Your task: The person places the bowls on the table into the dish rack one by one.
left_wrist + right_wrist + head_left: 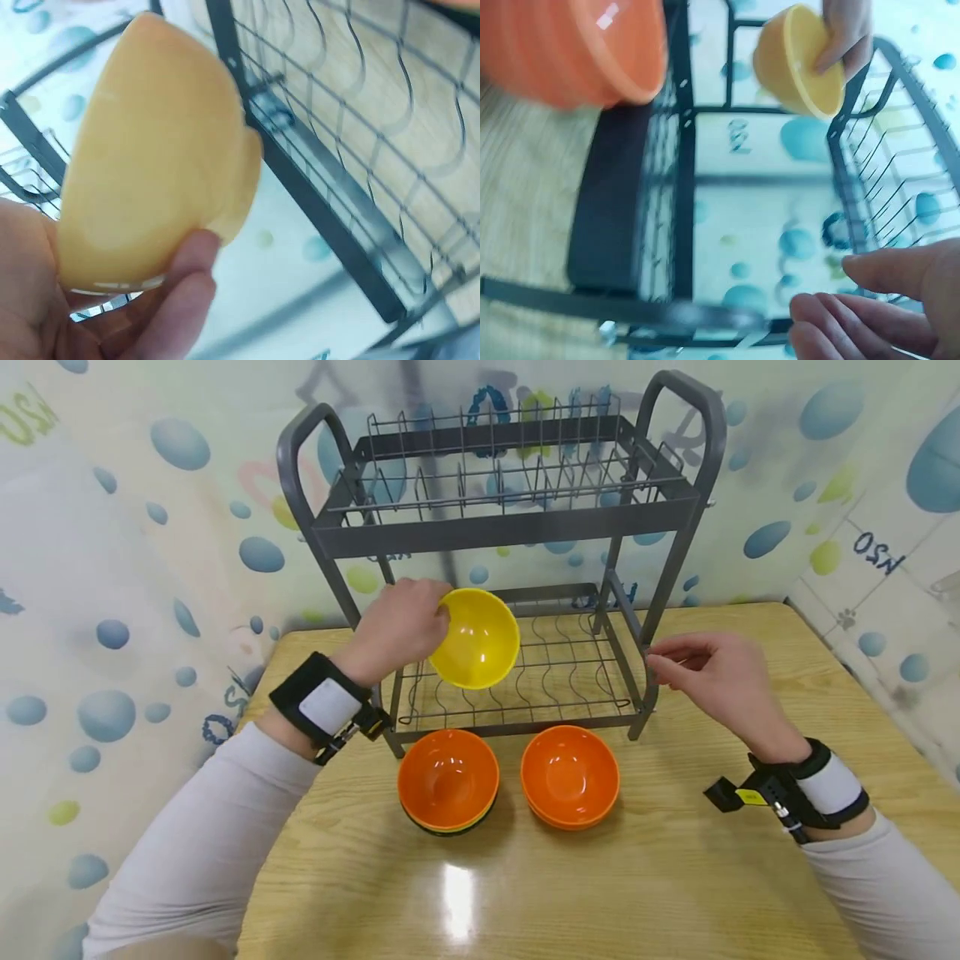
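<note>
My left hand [402, 628] pinches a yellow bowl [476, 638] by its rim, in front of the dish rack's lower tier. The bowl is tilted, its inside facing the head camera. In the left wrist view the bowl [154, 150] shows its outer wall and foot, with fingertips [196, 253] against the wall. My right hand [716, 681] is beside the right front post of the grey two-tier dish rack [502, 531]. Its thumb and loosely bent fingers are apart in the right wrist view, with nothing between them; contact with the post cannot be told.
On the wooden table [525, 893], a stack of bowls with an orange one [448, 779] on top stands front left of the rack. Another orange stack [570, 777] stands to its right. A patterned sheet [180, 527] covers the wall behind and at the left.
</note>
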### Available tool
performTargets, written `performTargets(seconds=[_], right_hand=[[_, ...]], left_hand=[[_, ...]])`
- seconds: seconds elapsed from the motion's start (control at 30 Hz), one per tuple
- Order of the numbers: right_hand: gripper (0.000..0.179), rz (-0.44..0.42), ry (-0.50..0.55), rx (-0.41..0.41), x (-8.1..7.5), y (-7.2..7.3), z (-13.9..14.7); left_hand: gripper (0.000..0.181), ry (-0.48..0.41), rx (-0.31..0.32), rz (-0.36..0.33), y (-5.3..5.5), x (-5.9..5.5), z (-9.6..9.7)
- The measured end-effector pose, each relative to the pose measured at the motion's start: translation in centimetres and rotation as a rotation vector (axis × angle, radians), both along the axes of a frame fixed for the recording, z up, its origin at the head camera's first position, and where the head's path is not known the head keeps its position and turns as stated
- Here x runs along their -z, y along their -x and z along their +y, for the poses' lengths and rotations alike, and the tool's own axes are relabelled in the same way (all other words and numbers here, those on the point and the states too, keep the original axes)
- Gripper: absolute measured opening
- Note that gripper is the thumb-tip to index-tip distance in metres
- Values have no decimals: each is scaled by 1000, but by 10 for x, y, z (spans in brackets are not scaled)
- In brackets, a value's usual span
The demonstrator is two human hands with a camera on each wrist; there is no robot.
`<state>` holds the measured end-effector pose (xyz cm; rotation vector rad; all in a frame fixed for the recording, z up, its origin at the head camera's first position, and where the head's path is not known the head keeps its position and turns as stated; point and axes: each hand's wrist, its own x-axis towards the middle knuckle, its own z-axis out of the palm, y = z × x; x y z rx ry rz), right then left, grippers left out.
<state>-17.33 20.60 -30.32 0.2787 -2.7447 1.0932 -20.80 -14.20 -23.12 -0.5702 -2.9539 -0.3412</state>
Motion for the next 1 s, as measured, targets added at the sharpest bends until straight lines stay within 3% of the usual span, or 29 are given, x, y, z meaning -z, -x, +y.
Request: performTargets(seconds=[0.17,0.37,0.5,0.63,0.83,1.0], right_hand=[[40,41,-29,57,14,10,14],[54,-154,44,-50,24,16,18],[55,-233,142,-98,29,16,18],[52,-238,164,-104,32,16,19],[49,-236,162,-100,35,17,20],[46,-237,157,-100,36,18,20]], left_hand=[[22,60,-30,63,15,-4,1],[31,85,-125,91,39,-1,7],[37,100,-180,158,53,4,7],[41,132,-219,197,66,12,6],[40,254,-301,270,82,26,1],[29,288,-352,245,88,33,1]])
